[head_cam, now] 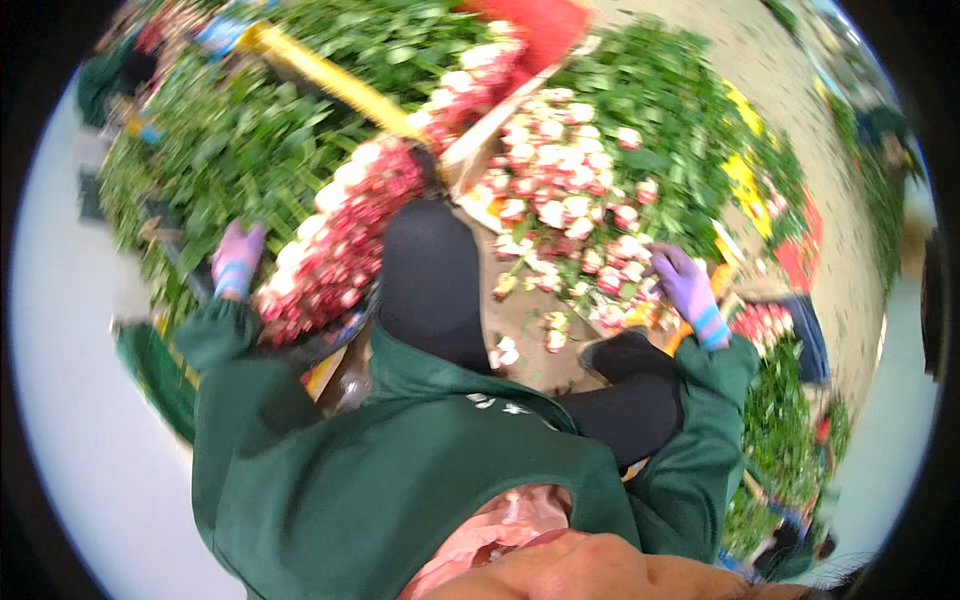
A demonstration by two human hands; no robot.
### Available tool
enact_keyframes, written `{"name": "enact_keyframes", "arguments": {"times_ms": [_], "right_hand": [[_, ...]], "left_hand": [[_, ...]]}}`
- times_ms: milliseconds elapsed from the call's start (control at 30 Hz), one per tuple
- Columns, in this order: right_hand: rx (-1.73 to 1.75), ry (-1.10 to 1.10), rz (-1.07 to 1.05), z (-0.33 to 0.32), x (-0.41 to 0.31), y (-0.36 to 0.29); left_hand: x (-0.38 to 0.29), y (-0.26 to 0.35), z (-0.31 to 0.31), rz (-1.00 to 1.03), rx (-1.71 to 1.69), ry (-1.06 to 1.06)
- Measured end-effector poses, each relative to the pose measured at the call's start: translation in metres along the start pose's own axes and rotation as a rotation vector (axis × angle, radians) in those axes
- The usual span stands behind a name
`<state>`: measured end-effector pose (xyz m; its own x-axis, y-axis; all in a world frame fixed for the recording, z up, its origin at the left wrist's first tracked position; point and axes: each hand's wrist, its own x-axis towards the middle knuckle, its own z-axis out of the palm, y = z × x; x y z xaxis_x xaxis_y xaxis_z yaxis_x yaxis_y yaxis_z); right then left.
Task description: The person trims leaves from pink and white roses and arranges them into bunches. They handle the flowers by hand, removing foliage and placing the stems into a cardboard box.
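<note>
My left hand (238, 257), in a purple glove with a blue striped cuff, is at the leafy stems on the left; whether it grips any stem cannot be made out. Beside it runs a long packed row of pink and white roses (349, 225), heads towards me. My right hand (675, 276), gloved alike, hovers over or touches the right edge of a loose heap of pink and white roses (559, 176), fingers spread and slightly bent. Nothing shows plainly in it. A few rose heads (556, 331) lie on the floor between my legs.
A yellow bar (337, 82) crosses the greenery at upper left. A red sheet (547, 34) and a pale board (495, 124) part the row from the heap. More leafy rose bundles (784, 397) stand at right. Other people are at the picture's edges, one at lower right (787, 551).
</note>
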<state>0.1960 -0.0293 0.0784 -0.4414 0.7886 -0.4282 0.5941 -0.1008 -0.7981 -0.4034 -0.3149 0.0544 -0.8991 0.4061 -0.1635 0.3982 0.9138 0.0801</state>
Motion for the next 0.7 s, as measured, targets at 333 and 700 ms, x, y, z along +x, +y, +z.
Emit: {"name": "enact_keyframes", "arguments": {"times_ms": [333,700], "right_hand": [[-0.167,0.423,0.288,-0.079,0.14,0.111],[-0.313,0.584,0.448,-0.02,0.185,0.126]], "left_hand": [[-0.048,0.058,-0.029,0.602,-0.285,0.426],[-0.139,0.167,-0.049,1.0,-0.737,0.296]]}}
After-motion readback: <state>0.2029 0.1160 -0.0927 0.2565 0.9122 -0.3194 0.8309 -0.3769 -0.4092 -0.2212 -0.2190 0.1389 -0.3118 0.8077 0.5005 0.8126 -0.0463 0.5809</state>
